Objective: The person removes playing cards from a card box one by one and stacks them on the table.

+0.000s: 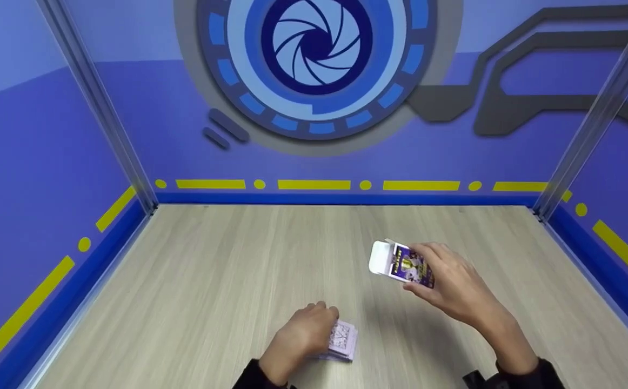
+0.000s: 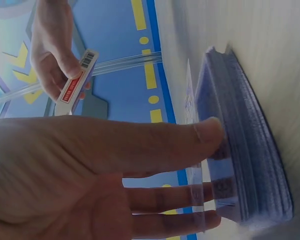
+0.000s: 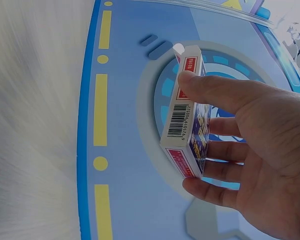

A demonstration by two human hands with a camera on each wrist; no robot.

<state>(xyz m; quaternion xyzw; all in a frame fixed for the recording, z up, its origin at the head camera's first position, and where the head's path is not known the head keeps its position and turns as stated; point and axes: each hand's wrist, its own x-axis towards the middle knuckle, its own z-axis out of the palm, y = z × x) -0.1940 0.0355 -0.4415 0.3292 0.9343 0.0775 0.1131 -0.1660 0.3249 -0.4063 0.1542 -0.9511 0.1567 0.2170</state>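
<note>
A deck of playing cards (image 1: 343, 339) with patterned backs lies face down on the table, its stacked edges plain in the left wrist view. My left hand (image 1: 304, 330) grips the deck at its left side, the thumb and fingers at its edges in the left wrist view; one thin card (image 2: 194, 200) stands slightly apart from the rest there. Above the table to the right, my right hand (image 1: 462, 286) holds a small card box (image 1: 408, 266) between thumb and fingers. The box is tilted, its white end flap (image 1: 380, 257) hanging out to the left. A barcode shows on its narrow side.
A wood-grain table (image 1: 211, 270) spreads under both hands. Blue printed panels (image 1: 314, 162) with yellow dashes stand at the back and both sides. Clear strips (image 1: 98, 108) run up the corners.
</note>
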